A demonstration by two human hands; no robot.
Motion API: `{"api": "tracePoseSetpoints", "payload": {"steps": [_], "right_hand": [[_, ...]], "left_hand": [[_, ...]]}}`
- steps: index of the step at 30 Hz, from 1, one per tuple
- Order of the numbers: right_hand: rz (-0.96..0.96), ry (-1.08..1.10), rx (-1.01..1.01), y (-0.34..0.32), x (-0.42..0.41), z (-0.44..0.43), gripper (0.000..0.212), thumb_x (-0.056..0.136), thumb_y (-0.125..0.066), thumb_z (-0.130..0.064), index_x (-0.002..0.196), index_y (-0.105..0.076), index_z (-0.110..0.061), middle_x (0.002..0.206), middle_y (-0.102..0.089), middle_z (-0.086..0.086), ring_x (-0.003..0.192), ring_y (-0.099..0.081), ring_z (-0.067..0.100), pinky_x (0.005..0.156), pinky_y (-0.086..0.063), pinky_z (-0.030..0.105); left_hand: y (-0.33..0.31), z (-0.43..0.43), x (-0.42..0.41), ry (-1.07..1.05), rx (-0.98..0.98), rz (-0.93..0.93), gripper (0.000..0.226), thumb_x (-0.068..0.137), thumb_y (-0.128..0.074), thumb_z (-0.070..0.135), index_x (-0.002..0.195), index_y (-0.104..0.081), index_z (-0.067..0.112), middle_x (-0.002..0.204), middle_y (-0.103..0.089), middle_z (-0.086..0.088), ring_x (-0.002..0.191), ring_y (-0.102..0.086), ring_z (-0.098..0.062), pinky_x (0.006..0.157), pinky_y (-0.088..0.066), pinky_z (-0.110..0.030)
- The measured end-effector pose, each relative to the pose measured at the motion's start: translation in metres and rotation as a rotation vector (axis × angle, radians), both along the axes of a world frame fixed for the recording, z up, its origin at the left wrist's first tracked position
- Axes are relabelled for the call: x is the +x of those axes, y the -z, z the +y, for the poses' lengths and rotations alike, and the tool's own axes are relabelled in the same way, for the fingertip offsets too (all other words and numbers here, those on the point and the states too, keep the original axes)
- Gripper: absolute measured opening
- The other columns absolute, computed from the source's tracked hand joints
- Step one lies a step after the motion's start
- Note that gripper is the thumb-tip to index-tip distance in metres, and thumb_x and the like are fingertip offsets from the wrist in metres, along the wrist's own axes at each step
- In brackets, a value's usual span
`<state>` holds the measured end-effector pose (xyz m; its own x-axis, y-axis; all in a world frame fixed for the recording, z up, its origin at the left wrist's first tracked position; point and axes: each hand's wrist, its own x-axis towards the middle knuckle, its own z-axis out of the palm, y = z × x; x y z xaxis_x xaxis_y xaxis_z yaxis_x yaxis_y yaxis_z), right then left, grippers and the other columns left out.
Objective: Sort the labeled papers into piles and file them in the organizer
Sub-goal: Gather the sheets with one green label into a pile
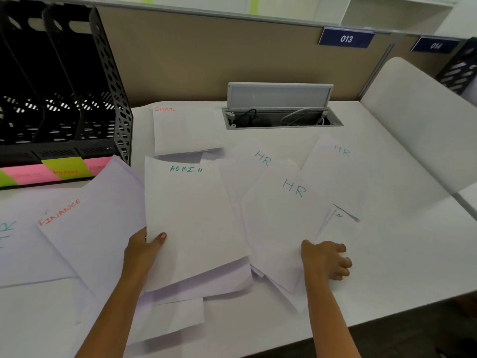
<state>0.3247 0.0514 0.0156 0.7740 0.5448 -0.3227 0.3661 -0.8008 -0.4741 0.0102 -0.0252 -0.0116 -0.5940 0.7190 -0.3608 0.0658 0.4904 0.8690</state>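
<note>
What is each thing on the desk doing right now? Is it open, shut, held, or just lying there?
Left hand: gripping the ADMIN paper's edge.
Right hand: curled on the desk beside the papers, holding nothing.
ADMIN paper: held, lifted over other sheets.
HR papers: lying fanned and overlapping.
FINANCE paper: lying flat.
SPORTS paper: lying flat.
Organizer: upright, its visible slots empty.
Cable box lid: open.
</note>
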Motion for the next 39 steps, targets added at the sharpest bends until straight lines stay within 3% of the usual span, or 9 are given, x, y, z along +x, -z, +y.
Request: {"api": "tracePoseSetpoints", "payload": {"steps": [5, 9, 12, 16, 20, 26, 33, 36, 39], "right_hand": [[-0.036, -0.003, -0.063, 0.000, -0.001, -0.008, 0.076, 0.076, -0.073, -0.018, 0.134, -0.027, -0.002, 0.130, -0.035, 0.029, 0.115, -0.039, 0.040, 0.102, -0.034, 0.042], [0.102, 0.060, -0.016, -0.003, 0.002, -0.003, 0.080, 0.076, -0.074, -0.014, 0.138, -0.025, -0.002, 0.126, -0.045, 0.027, 0.117, -0.042, 0.040, 0.102, -0.035, 0.045], [0.051, 0.025, 0.236, -0.004, 0.001, -0.008, 0.060, 0.084, -0.063, -0.002, 0.136, -0.032, -0.005, 0.122, -0.056, 0.024, 0.112, -0.053, 0.041, 0.098, -0.044, 0.049], [-0.263, -0.187, 0.511, -0.027, -0.006, -0.015, 0.025, 0.093, -0.055, -0.008, 0.117, -0.060, -0.007, 0.108, -0.065, 0.015, 0.097, -0.061, 0.032, 0.084, -0.053, 0.045], [-0.418, -0.348, 0.712, -0.068, -0.026, -0.015, 0.017, 0.089, -0.061, -0.009, 0.104, -0.068, -0.010, 0.095, -0.066, 0.010, 0.083, -0.063, 0.027, 0.068, -0.051, 0.034], [-0.456, -0.688, 0.887, -0.124, -0.068, -0.023, 0.016, 0.082, -0.070, -0.006, 0.096, -0.073, -0.012, 0.084, -0.067, 0.006, 0.070, -0.064, 0.025, 0.059, -0.049, 0.028], [-0.264, -1.177, 0.975, -0.154, -0.123, -0.038, 0.012, 0.084, -0.065, -0.013, 0.092, -0.073, -0.017, 0.085, -0.069, 0.000, 0.076, -0.065, 0.018, 0.061, -0.053, 0.035], [-0.051, -1.126, 1.054, -0.158, -0.136, -0.031, 0.010, 0.084, -0.068, -0.014, 0.092, -0.073, -0.017, 0.085, -0.070, -0.002, 0.069, -0.064, 0.011, 0.062, -0.055, 0.030], [0.184, -0.914, 1.051, -0.152, -0.136, -0.010, 0.010, 0.083, -0.070, -0.015, 0.091, -0.072, -0.020, 0.083, -0.069, -0.010, 0.068, -0.062, 0.000, 0.063, -0.051, 0.011]], "left_hand": [[-0.001, 0.000, 0.006, 0.026, 0.013, -0.016, 0.023, 0.091, -0.060, 0.023, 0.113, -0.061, 0.017, 0.103, -0.064, -0.004, 0.094, -0.059, -0.030, 0.082, -0.048, -0.040], [0.000, -0.001, 0.007, 0.032, 0.000, -0.034, 0.027, 0.091, -0.060, 0.024, 0.117, -0.060, 0.014, 0.106, -0.063, -0.006, 0.098, -0.059, -0.033, 0.089, -0.049, -0.047], [-0.001, -0.002, 0.006, 0.032, 0.004, -0.042, 0.030, 0.091, -0.060, 0.024, 0.119, -0.059, 0.013, 0.107, -0.062, -0.006, 0.099, -0.059, -0.034, 0.089, -0.049, -0.048], [-0.003, -0.002, 0.006, 0.021, 0.019, -0.046, 0.030, 0.092, -0.060, 0.023, 0.119, -0.059, 0.012, 0.107, -0.062, -0.006, 0.098, -0.058, -0.033, 0.087, -0.049, -0.045], [-0.003, -0.002, 0.009, 0.016, 0.034, -0.053, 0.029, 0.092, -0.059, 0.023, 0.119, -0.059, 0.011, 0.106, -0.061, -0.006, 0.096, -0.058, -0.032, 0.082, -0.048, -0.042], [-0.002, -0.003, 0.010, 0.015, 0.025, -0.101, 0.022, 0.091, -0.059, 0.019, 0.112, -0.062, 0.012, 0.106, -0.067, -0.011, 0.096, -0.062, -0.035, 0.089, -0.051, -0.051], [-0.004, -0.005, 0.012, 0.003, 0.026, -0.152, 0.032, 0.093, -0.055, 0.022, 0.122, -0.059, 0.008, 0.113, -0.065, -0.011, 0.103, -0.060, -0.035, 0.094, -0.048, -0.052], [-0.005, -0.006, 0.012, -0.007, 0.026, -0.174, 0.030, 0.095, -0.053, 0.023, 0.121, -0.059, 0.009, 0.112, -0.063, -0.009, 0.100, -0.058, -0.032, 0.089, -0.048, -0.044], [-0.006, -0.005, 0.012, -0.020, 0.003, -0.218, 0.023, 0.097, -0.049, 0.022, 0.110, -0.061, 0.008, 0.106, -0.065, -0.013, 0.098, -0.060, -0.034, 0.087, -0.048, -0.044]]}}
